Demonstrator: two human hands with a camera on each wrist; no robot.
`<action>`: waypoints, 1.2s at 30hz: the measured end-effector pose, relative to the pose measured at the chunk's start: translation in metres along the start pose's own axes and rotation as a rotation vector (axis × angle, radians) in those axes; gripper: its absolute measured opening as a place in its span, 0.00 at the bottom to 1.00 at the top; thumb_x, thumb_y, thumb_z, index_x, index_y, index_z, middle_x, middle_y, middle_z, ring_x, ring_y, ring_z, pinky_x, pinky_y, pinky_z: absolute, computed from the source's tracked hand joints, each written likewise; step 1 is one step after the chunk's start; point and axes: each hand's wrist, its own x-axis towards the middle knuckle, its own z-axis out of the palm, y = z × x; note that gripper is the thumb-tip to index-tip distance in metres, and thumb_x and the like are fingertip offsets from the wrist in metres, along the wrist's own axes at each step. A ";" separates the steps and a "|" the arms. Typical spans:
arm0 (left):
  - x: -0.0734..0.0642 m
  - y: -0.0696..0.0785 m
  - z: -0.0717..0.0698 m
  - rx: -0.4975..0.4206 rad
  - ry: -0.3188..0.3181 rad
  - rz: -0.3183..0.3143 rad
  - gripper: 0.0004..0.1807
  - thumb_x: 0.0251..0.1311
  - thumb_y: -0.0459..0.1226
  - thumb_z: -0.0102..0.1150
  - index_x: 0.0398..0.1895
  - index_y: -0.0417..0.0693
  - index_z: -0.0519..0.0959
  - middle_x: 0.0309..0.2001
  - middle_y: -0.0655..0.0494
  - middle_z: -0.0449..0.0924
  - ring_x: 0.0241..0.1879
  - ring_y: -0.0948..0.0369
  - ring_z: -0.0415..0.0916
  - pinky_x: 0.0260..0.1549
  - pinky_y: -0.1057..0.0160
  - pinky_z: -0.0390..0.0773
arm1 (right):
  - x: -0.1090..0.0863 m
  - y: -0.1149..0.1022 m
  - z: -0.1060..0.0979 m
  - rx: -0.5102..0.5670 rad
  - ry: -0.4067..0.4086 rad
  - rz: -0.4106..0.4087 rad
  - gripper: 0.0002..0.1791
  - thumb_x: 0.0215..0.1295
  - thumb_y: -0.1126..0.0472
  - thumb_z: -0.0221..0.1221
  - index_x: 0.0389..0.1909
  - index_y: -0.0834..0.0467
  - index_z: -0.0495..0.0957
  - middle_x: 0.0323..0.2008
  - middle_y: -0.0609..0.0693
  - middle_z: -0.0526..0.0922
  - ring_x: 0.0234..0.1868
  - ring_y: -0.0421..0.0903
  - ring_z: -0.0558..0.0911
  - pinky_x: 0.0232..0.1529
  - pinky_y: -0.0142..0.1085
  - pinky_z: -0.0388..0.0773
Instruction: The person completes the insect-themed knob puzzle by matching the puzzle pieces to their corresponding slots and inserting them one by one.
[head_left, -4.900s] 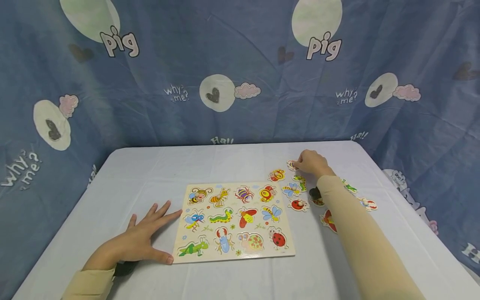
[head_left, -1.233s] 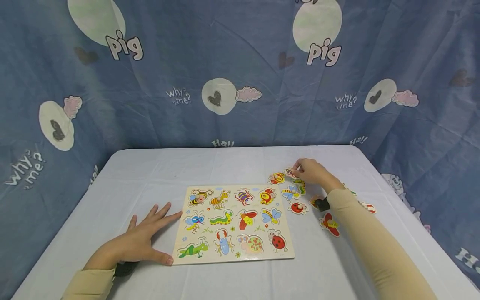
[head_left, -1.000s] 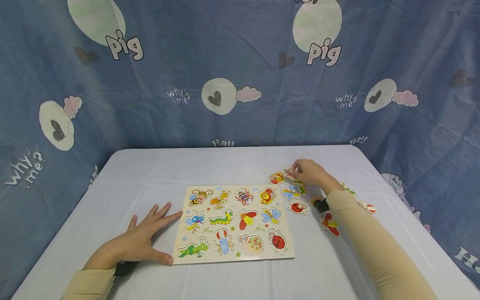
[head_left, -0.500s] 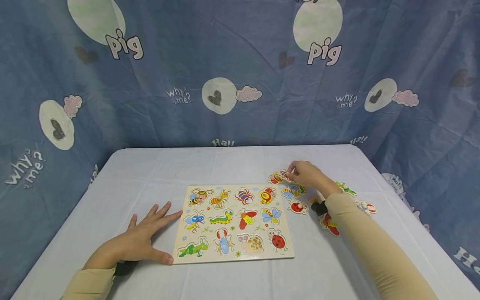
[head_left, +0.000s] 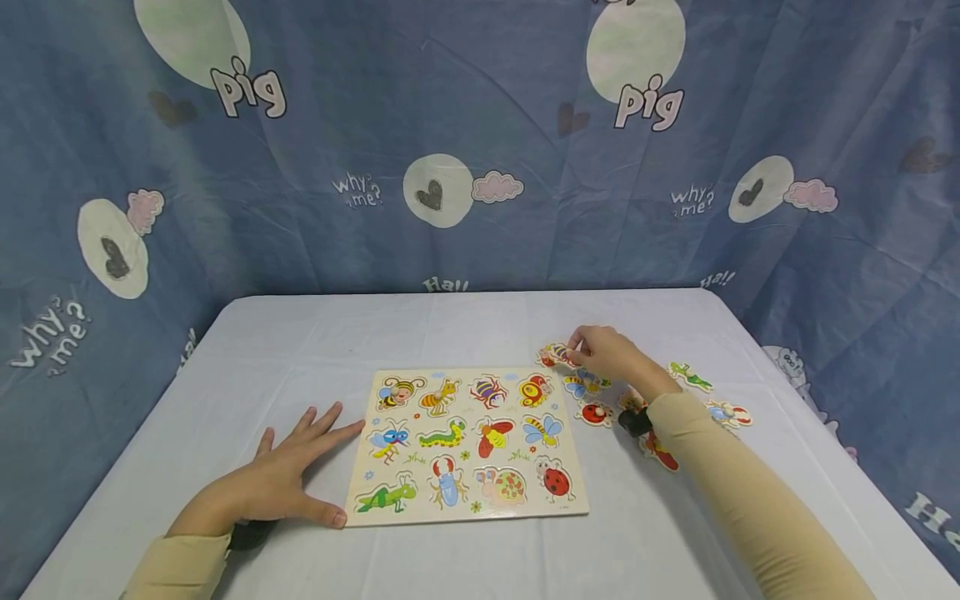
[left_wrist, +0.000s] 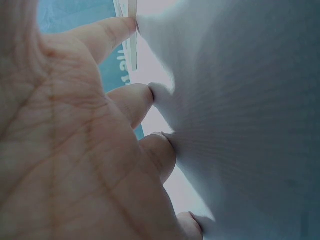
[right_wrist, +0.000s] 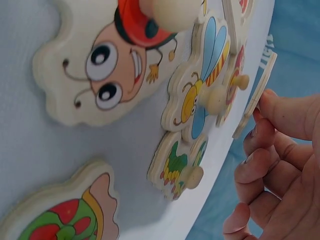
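Observation:
My right hand (head_left: 611,354) pinches a spider puzzle piece (head_left: 561,353) between thumb and fingertips, behind the board's back right corner. In the right wrist view the spider piece (right_wrist: 255,95) is seen edge-on, off the table. From the head view it overlaps a red-and-yellow butterfly piece (head_left: 547,360). My left hand (head_left: 273,483) lies spread on the table, its thumb and index fingertips at the left edge of the wooden puzzle board (head_left: 468,517). In the left wrist view, fingers (left_wrist: 127,102) touch the white cloth. The board shows insect pictures in rows.
Loose knobbed pieces lie right of the board: a dragonfly (head_left: 579,384), a ladybird (head_left: 596,414), a red-winged insect (head_left: 660,454), a grasshopper (head_left: 690,377) and a beetle (head_left: 731,413). A caterpillar piece (right_wrist: 172,165) shows in the right wrist view. A blue printed curtain (head_left: 480,242) hangs behind.
My right hand has taken up the spider piece from the back of the loose pieces and carried it left and a little nearer. My left hand has kept its place.

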 end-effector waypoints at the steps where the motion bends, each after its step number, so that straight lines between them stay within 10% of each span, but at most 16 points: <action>1: 0.000 0.000 0.000 0.002 0.000 -0.002 0.69 0.30 0.62 0.89 0.83 0.68 0.65 0.88 0.37 0.44 0.84 0.25 0.32 0.64 0.09 0.26 | 0.000 -0.001 0.000 -0.002 0.000 -0.005 0.11 0.81 0.57 0.59 0.50 0.61 0.82 0.28 0.50 0.81 0.25 0.43 0.73 0.29 0.35 0.71; 36: 0.001 0.001 0.000 -0.007 -0.019 -0.027 0.70 0.28 0.62 0.89 0.84 0.68 0.64 0.88 0.38 0.42 0.85 0.27 0.29 0.65 0.10 0.23 | 0.001 -0.030 0.011 -0.027 -0.016 -0.027 0.11 0.80 0.55 0.61 0.51 0.59 0.81 0.35 0.50 0.84 0.32 0.44 0.77 0.36 0.36 0.74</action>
